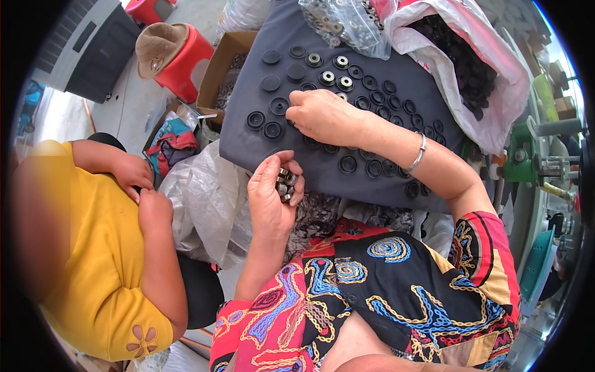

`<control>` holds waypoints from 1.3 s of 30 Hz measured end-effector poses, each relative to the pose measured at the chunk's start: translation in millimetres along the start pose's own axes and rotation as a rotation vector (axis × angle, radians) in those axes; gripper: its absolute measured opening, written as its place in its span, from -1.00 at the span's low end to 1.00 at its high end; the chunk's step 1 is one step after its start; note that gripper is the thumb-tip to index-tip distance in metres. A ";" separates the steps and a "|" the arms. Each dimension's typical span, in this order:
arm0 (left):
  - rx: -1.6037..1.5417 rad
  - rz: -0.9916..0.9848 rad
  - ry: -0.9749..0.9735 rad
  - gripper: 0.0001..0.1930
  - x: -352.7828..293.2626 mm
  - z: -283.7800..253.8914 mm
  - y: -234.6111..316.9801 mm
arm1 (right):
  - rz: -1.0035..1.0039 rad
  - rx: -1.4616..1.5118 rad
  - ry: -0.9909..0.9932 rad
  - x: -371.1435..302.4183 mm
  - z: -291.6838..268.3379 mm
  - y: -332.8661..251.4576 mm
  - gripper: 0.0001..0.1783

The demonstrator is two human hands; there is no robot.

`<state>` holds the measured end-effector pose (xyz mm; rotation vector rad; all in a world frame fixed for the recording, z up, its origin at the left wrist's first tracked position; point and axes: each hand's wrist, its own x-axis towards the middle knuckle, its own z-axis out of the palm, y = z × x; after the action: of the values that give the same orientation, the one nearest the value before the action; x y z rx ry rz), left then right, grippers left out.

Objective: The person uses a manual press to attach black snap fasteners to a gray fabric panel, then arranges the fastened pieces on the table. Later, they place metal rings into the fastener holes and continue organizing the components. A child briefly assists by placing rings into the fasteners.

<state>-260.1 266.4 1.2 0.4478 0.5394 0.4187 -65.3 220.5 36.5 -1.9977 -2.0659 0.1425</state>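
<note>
My left hand [271,197] is cupped, its fingers curled around several small metal bearings [286,183] just off the near edge of the table. My right hand [328,118] reaches across the grey tabletop [248,80] with fingers pinched together low over the rows. What lies between those fingertips is hidden. Black round plastic caps [273,130] are spread in rows around and under this hand. Several caps at the far side have a shiny bearing [327,77] seated in the middle. A few flat black discs [270,83] lie at the left.
At the far edge lie a clear bag of small parts [341,22] and a white sack [446,74] of black pieces. A person in yellow [105,248] sits at my left. Beyond are a cardboard box [217,68] and a red stool [186,68]. Green machinery [520,155] stands right.
</note>
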 end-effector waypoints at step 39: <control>0.053 0.046 0.001 -0.59 -0.4 0.3 -2.2 | 0.249 0.033 0.013 40.0 -12.4 -2.4 -0.90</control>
<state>-259.7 264.3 0.5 0.5119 0.5431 0.4499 -65.2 258.7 53.8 -2.2220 -1.7883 0.2085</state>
